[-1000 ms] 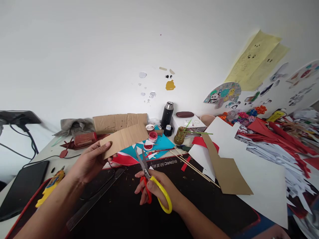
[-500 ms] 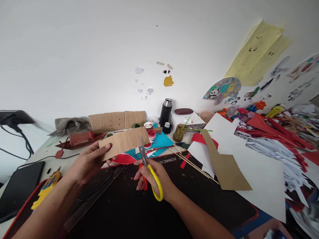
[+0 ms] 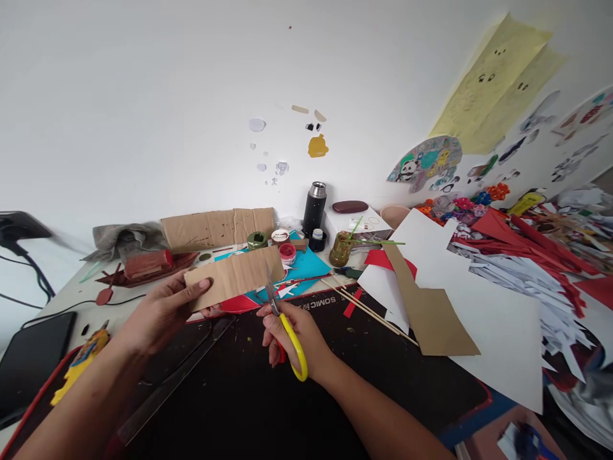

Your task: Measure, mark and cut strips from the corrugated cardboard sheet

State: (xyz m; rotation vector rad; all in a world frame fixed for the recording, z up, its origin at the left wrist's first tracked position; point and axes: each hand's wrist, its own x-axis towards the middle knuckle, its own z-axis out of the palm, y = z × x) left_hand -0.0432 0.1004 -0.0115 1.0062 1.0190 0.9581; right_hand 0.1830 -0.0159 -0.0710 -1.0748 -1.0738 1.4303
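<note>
My left hand point(image 3: 167, 306) pinches the left end of a brown cardboard strip point(image 3: 234, 276), thumb on top and fingers beneath. The strip is raised above the desk and tilts up toward its right end. My right hand point(image 3: 297, 335) grips a pair of scissors point(image 3: 294, 342) with one yellow and one red handle. Their blades point up and meet the strip near its right end; whether they are cutting into it I cannot tell. Most of the red handle is hidden behind the fingers.
A black mat point(image 3: 249, 396) covers the desk, with a metal ruler point(image 3: 177, 377) at left. Wooden sticks point(image 3: 373, 310), a cardboard offcut point(image 3: 443, 326) and white sheets point(image 3: 507, 338) lie to the right. Paint jars point(image 3: 257, 240) and a black thermos point(image 3: 315, 211) stand behind.
The scissors' blades look closer together against the strip, and less of the red handle shows. The whole view has shifted slightly; the left hand keeps its hold on the strip.
</note>
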